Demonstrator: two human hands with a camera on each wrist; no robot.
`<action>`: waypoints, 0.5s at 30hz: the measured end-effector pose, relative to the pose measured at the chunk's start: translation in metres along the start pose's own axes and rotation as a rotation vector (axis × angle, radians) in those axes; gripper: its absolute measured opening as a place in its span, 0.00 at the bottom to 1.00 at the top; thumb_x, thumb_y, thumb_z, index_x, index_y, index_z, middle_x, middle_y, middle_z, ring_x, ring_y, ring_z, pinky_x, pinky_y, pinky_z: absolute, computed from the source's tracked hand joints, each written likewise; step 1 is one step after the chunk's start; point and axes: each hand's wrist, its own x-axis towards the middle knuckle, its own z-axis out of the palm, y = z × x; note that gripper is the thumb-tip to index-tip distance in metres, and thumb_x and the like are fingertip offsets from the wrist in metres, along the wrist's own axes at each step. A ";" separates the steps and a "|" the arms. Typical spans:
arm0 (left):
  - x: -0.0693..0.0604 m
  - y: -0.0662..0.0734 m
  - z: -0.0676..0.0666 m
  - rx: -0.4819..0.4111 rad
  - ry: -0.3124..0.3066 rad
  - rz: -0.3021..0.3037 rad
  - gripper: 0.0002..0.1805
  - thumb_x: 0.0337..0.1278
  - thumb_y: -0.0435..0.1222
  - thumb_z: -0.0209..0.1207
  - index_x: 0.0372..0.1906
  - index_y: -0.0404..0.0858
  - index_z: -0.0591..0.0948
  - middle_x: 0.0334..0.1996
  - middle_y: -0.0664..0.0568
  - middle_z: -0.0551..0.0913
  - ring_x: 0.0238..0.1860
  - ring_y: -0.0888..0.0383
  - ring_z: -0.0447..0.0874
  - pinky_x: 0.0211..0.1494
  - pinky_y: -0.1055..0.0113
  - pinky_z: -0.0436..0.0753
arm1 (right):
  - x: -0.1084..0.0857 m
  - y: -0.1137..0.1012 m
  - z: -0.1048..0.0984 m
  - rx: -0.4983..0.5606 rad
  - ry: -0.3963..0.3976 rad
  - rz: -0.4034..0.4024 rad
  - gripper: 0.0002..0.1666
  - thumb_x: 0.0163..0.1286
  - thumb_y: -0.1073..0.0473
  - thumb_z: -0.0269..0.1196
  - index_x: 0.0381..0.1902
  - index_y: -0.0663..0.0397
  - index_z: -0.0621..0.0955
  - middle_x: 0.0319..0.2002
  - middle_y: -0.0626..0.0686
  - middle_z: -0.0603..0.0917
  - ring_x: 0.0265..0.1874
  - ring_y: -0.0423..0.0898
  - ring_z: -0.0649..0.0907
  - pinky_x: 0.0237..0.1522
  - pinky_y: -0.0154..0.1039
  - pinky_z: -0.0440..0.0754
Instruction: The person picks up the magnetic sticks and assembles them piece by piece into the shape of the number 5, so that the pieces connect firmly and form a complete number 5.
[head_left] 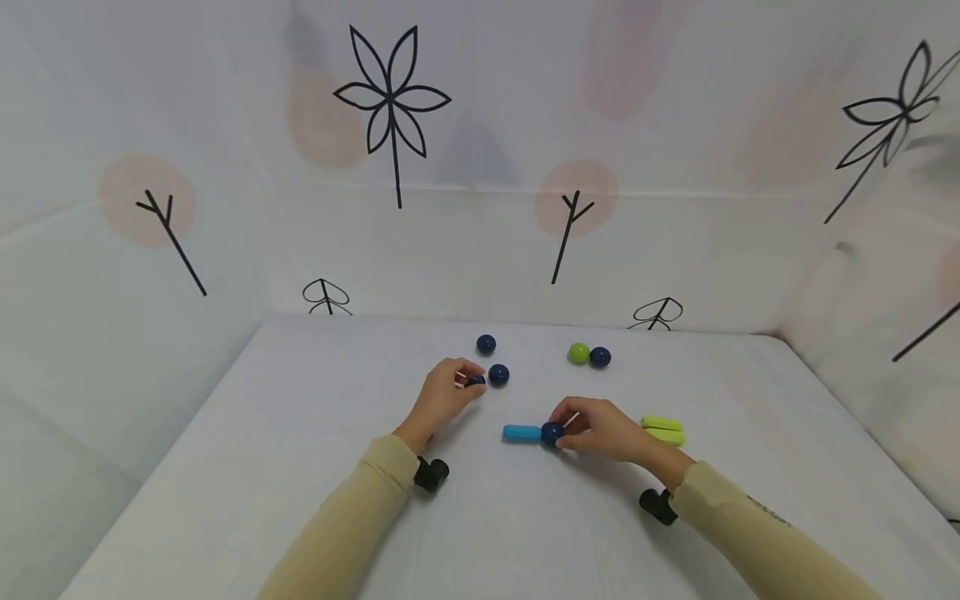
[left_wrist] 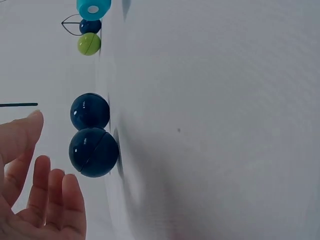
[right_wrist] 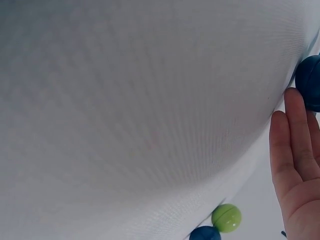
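On the white table, my left hand (head_left: 442, 393) reaches toward a dark blue ball (head_left: 477, 381), its thumb and fingers spread near it. In the left wrist view a gap shows between the fingertips and that ball (left_wrist: 94, 152). A second dark blue ball (head_left: 498, 375) sits right beside it. My right hand (head_left: 600, 429) pinches another dark blue ball (head_left: 552, 433) between thumb and fingers. This ball meets the right end of a light blue stick (head_left: 522, 432) lying flat; whether they are joined cannot be told. In the right wrist view, fingers touch the ball (right_wrist: 309, 82).
Farther back sit one more dark blue ball (head_left: 486, 344) and a green ball (head_left: 578, 353) beside a dark blue ball (head_left: 600, 357). Two yellow-green sticks (head_left: 663, 437) lie side by side behind the right wrist. A patterned white cloth (head_left: 480, 250) hangs around the table.
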 end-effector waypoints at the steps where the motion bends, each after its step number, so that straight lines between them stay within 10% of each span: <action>1: 0.001 0.000 0.000 -0.001 0.005 -0.012 0.12 0.60 0.32 0.67 0.48 0.34 0.84 0.45 0.45 0.79 0.48 0.48 0.78 0.54 0.55 0.79 | 0.000 0.000 0.000 -0.001 0.001 0.000 0.14 0.64 0.66 0.69 0.46 0.59 0.79 0.45 0.54 0.84 0.42 0.48 0.84 0.42 0.36 0.84; 15: 0.009 -0.008 0.003 0.018 0.023 -0.094 0.14 0.60 0.33 0.67 0.50 0.36 0.84 0.53 0.42 0.78 0.54 0.44 0.76 0.59 0.53 0.77 | 0.000 0.001 0.000 -0.001 -0.001 -0.003 0.14 0.64 0.65 0.69 0.47 0.60 0.79 0.45 0.55 0.84 0.42 0.48 0.85 0.40 0.34 0.83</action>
